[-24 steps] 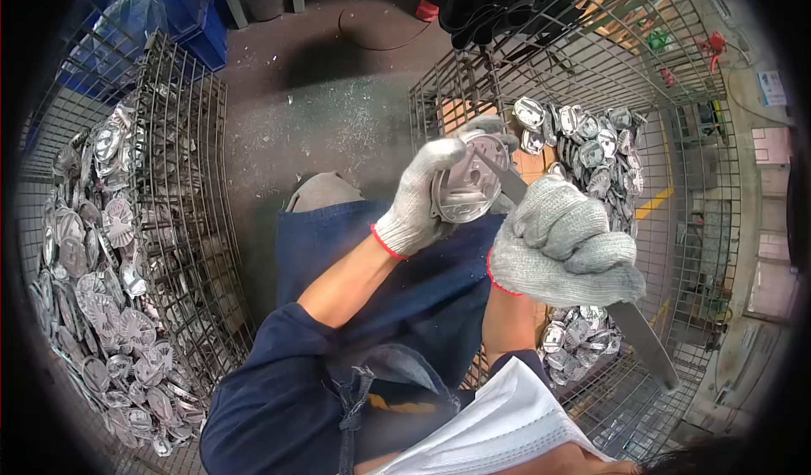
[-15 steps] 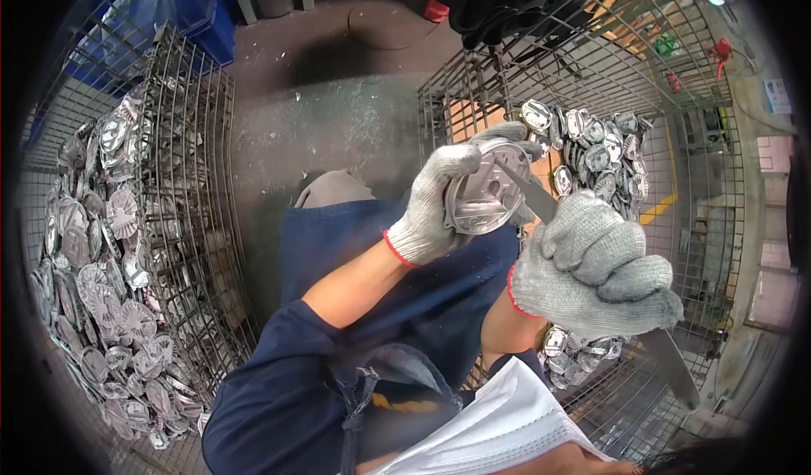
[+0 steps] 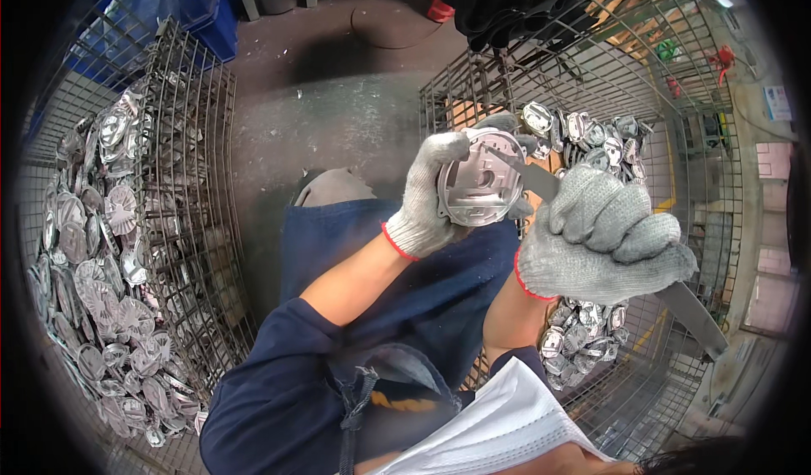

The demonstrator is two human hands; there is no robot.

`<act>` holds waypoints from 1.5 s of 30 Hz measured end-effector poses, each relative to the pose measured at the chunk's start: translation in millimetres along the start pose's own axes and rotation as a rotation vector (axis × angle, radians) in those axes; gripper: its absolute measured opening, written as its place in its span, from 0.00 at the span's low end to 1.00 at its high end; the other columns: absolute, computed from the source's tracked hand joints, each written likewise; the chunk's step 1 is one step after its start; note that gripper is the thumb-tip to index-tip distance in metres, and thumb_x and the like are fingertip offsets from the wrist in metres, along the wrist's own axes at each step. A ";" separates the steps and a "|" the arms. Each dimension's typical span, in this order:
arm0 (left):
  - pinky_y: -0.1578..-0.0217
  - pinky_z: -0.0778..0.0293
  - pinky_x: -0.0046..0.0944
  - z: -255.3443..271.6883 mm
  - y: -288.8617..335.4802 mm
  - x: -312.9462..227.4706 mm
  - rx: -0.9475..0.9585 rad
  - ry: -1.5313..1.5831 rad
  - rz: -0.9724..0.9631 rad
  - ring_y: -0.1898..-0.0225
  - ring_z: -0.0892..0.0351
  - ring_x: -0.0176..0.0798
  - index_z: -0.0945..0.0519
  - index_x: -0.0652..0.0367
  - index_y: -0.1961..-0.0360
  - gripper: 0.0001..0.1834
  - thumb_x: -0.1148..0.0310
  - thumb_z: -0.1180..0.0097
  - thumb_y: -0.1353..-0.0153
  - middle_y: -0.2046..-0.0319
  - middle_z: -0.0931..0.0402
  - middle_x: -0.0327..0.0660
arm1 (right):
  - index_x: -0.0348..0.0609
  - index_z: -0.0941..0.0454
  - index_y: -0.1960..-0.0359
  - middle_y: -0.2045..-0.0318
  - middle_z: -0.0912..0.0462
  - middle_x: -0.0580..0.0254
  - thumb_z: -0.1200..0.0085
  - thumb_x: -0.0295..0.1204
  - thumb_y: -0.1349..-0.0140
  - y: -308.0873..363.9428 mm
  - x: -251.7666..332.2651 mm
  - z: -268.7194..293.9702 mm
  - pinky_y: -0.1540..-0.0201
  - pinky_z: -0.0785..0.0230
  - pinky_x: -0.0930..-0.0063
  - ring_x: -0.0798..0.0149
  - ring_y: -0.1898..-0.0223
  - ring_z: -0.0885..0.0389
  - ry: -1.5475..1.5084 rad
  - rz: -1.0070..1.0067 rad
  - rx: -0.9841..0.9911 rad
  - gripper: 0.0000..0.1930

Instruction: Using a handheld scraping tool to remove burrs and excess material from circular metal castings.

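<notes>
My left hand [image 3: 429,196], in a grey knit glove with a red cuff, grips a round cast metal part [image 3: 483,181] by its edge. The recessed inner side of that part, with ribs and a small boss, faces up toward me. Wrapped around a flat grey metal file [image 3: 534,177] is my gloved right hand [image 3: 604,234]. The file's narrow tip lies at the upper rim of the casting, and I cannot tell whether it touches. Its wide other end sticks out below my right hand.
On the left stands a wire cage [image 3: 190,179] heaped with similar castings [image 3: 118,306]. Another wire cage [image 3: 473,78] on the right holds more castings [image 3: 596,141] and some cardboard. Blue bins [image 3: 207,23] are at the back left. A dark apron [image 3: 397,247] covers my lap.
The casting has tilted to face me more and shifted slightly left. My right hand has turned a little, and the file's rear end has swung up and to the right.
</notes>
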State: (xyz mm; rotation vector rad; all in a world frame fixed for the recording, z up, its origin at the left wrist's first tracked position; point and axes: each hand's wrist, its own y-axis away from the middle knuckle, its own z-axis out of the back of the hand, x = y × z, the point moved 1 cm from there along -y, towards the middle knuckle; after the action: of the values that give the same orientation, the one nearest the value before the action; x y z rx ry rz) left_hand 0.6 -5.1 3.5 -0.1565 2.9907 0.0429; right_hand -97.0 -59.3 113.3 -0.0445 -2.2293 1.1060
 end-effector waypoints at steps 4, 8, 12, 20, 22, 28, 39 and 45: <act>0.39 0.19 0.51 2.2 -1.0 0.3 -0.014 -0.038 -0.004 0.41 0.15 0.48 0.27 0.58 0.26 0.40 0.44 0.47 0.31 0.37 0.18 0.51 | 0.56 0.40 0.79 0.84 0.38 0.69 0.67 0.60 0.15 8.8 -1.0 -2.3 0.84 0.40 0.73 0.70 0.87 0.43 0.062 0.031 -0.049 0.32; 0.40 0.18 0.49 4.1 -1.6 1.7 -0.054 -0.082 0.027 0.42 0.15 0.47 0.26 0.59 0.27 0.39 0.46 0.46 0.32 0.40 0.16 0.49 | 0.54 0.39 0.78 0.84 0.37 0.67 0.66 0.56 0.14 9.1 -2.2 8.6 0.82 0.38 0.69 0.67 0.86 0.41 0.053 0.042 0.070 0.31; 0.42 0.17 0.47 2.9 -3.1 4.6 0.040 -0.192 0.057 0.43 0.14 0.47 0.27 0.62 0.27 0.39 0.48 0.43 0.34 0.42 0.17 0.48 | 0.50 0.36 0.73 0.82 0.33 0.65 0.59 0.47 0.15 -15.6 4.1 23.2 0.78 0.33 0.68 0.64 0.82 0.33 -0.007 -0.199 0.008 0.25; 0.42 0.16 0.47 3.6 -9.1 14.0 -0.058 -0.159 -0.020 0.41 0.15 0.48 0.28 0.64 0.26 0.41 0.48 0.45 0.33 0.38 0.18 0.54 | 0.55 0.44 0.81 0.87 0.42 0.69 0.69 0.48 0.12 5.0 -11.8 -1.6 0.89 0.47 0.73 0.71 0.90 0.48 0.053 0.143 0.042 0.31; 0.43 0.16 0.45 4.3 -5.8 16.2 -0.108 -0.219 0.071 0.42 0.15 0.45 0.26 0.64 0.27 0.39 0.49 0.44 0.33 0.40 0.16 0.51 | 0.54 0.43 0.80 0.86 0.41 0.69 0.70 0.48 0.12 6.3 -5.2 4.9 0.89 0.48 0.72 0.71 0.89 0.48 0.119 -0.044 -0.221 0.30; 0.47 0.14 0.46 -3.1 -3.8 20.8 0.004 -0.154 0.007 0.47 0.12 0.45 0.26 0.62 0.28 0.37 0.49 0.46 0.31 0.44 0.14 0.49 | 0.51 0.37 0.78 0.85 0.38 0.66 0.75 0.52 0.12 5.7 14.0 -0.9 0.81 0.38 0.69 0.67 0.85 0.42 0.128 0.043 0.178 0.32; 0.42 0.14 0.67 8.8 -10.8 14.6 0.077 0.144 0.145 0.39 0.15 0.61 0.28 0.55 0.25 0.42 0.39 0.49 0.32 0.32 0.24 0.63 | 0.55 0.43 0.79 0.84 0.38 0.67 0.78 0.63 0.15 6.7 35.3 27.4 0.82 0.34 0.70 0.66 0.86 0.40 0.102 0.065 -0.076 0.35; 0.46 0.13 0.68 2.2 -7.6 10.7 0.088 0.145 0.138 0.44 0.13 0.61 0.30 0.56 0.24 0.41 0.45 0.45 0.32 0.34 0.22 0.56 | 0.56 0.43 0.79 0.85 0.39 0.68 0.75 0.62 0.15 8.4 21.8 29.6 0.82 0.37 0.71 0.68 0.86 0.43 0.040 0.026 -0.034 0.34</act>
State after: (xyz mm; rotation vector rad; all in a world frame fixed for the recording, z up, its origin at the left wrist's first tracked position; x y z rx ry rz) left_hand -8.8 -13.7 -0.4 0.0600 3.1355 -0.0886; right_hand -132.9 -68.3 105.6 -0.1092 -2.2180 1.0714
